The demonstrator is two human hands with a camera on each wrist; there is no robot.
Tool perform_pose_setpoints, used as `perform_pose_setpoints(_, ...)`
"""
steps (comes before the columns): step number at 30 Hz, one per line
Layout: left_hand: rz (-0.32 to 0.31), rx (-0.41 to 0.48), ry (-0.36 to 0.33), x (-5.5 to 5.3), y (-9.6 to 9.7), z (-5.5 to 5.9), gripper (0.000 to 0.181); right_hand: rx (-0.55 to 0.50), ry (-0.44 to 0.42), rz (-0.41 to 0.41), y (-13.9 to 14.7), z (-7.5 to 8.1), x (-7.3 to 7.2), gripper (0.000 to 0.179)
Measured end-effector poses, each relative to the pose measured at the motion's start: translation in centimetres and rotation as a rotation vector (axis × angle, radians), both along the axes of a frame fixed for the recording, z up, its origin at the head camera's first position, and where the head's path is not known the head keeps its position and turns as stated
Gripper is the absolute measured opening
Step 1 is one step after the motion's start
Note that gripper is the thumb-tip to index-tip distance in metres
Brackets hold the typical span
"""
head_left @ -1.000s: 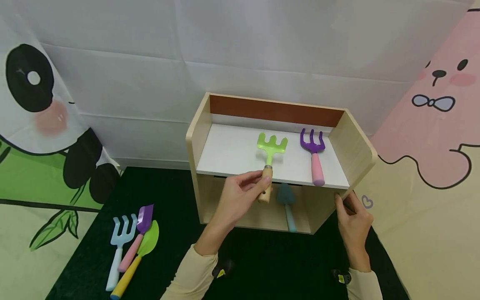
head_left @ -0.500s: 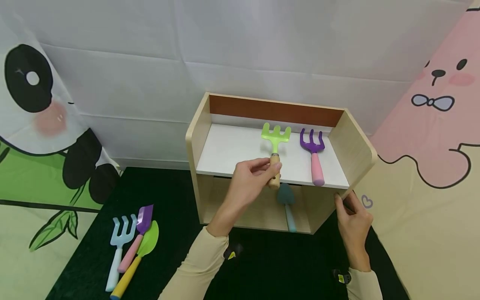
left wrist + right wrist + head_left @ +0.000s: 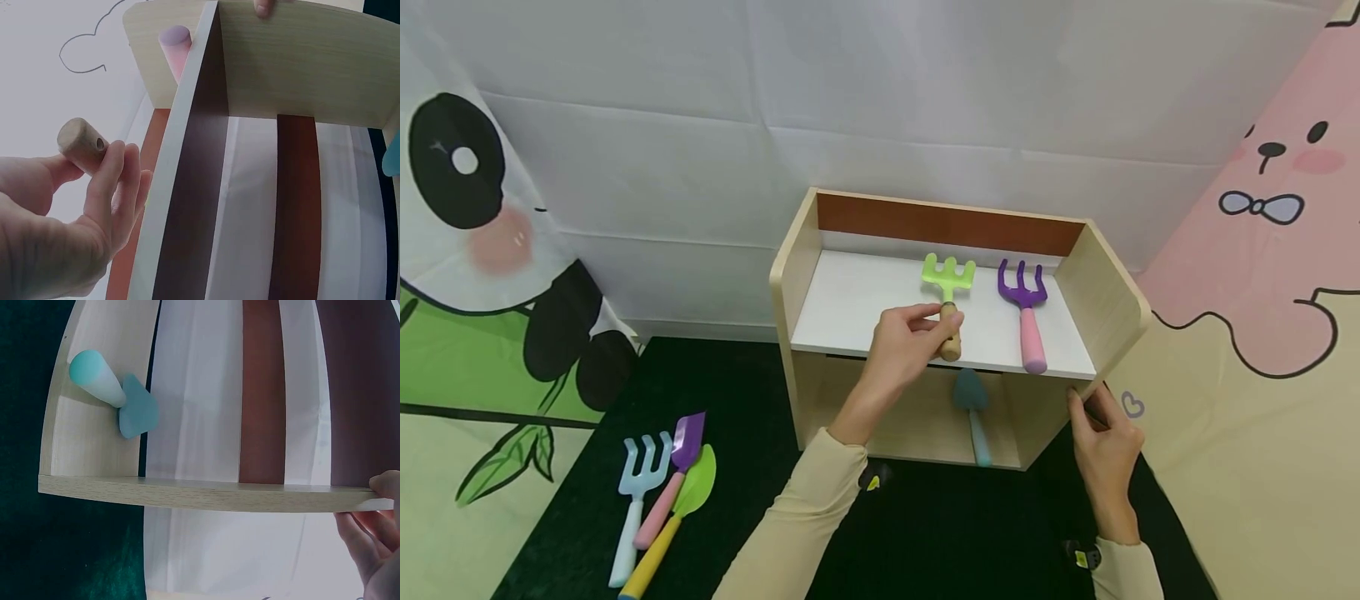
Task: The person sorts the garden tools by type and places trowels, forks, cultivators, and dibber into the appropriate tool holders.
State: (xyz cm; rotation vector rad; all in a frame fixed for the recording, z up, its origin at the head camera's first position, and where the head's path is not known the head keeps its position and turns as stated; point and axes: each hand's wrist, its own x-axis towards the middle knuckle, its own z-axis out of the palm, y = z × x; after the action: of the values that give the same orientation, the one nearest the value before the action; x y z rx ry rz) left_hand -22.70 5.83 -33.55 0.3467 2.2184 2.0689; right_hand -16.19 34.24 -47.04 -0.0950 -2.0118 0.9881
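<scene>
My left hand (image 3: 901, 348) pinches the wooden handle of a small green hand rake (image 3: 948, 276) above the white upper shelf (image 3: 857, 292) of a two-tier wooden rack. In the left wrist view the round end of that handle (image 3: 81, 140) sits between thumb and fingers. A purple hand fork with a pink handle (image 3: 1032, 337) lies to the right on the same shelf. My right hand (image 3: 1105, 446) grips the front edge of the rack's right side panel (image 3: 206, 495), thumb inside and fingers outside. On the lower shelf rests a blue trowel (image 3: 972, 392).
On the dark green cloth (image 3: 737, 517) at the left lie a light blue hand fork (image 3: 642, 471), a purple shovel with a pink handle (image 3: 685, 442) and a green trowel with a yellow handle (image 3: 696, 483). A white fabric wall (image 3: 880, 100) stands behind the rack.
My left hand has moved forward and to the right with the green rake, deeper over the upper shelf, and the rake appears lower in the last half second. The right hand keeps its grip.
</scene>
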Motion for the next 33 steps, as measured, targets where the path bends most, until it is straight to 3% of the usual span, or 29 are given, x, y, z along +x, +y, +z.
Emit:
perform_pose_setpoints(15,0.024,-0.085,0.015,-1.4,0.7,-0.2,0.046,0.006,0.0,-0.001,0.0,0.1,0.0,0.033)
perform_pose_setpoints(23,0.098,-0.175,0.114,-1.9,1.4,-0.4,0.044,0.0,-0.001,-0.001,0.0,0.0,0.0,0.032)
perform_pose_setpoints(33,0.162,-0.216,0.212,-2.2,2.2,-0.9,0.036,0.008,-0.004,-0.002,0.0,0.0,0.0,0.034)
